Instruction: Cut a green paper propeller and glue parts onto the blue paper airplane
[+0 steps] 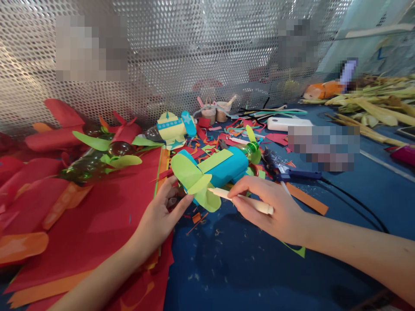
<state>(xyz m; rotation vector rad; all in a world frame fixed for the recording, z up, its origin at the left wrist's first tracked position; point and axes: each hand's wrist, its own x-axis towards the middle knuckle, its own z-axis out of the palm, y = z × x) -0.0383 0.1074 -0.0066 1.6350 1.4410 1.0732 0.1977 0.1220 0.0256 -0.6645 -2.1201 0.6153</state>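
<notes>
A toy airplane [223, 167], made of a green plastic bottle wrapped in blue and light-green paper, is tilted above the table with its tail towards me. My left hand [168, 202] is closed on the tail from below; some of its fingers are hidden behind the plane. My right hand [266, 207] is closed around a cream-coloured marker pen [256, 205]. The pen's tip points left and is at the light-green tail fin [207, 196]; whether it touches the paper I cannot tell.
Red paper sheets [129, 229] and several red bottle airplanes [52, 129] lie to the left. A yellow-and-blue airplane [171, 127] stands behind. Paper scraps, a blue glue gun [275, 164] with a black cord, a white case [288, 124] and dried husks [379, 103] lie around. A perforated metal wall [194, 43] closes the back.
</notes>
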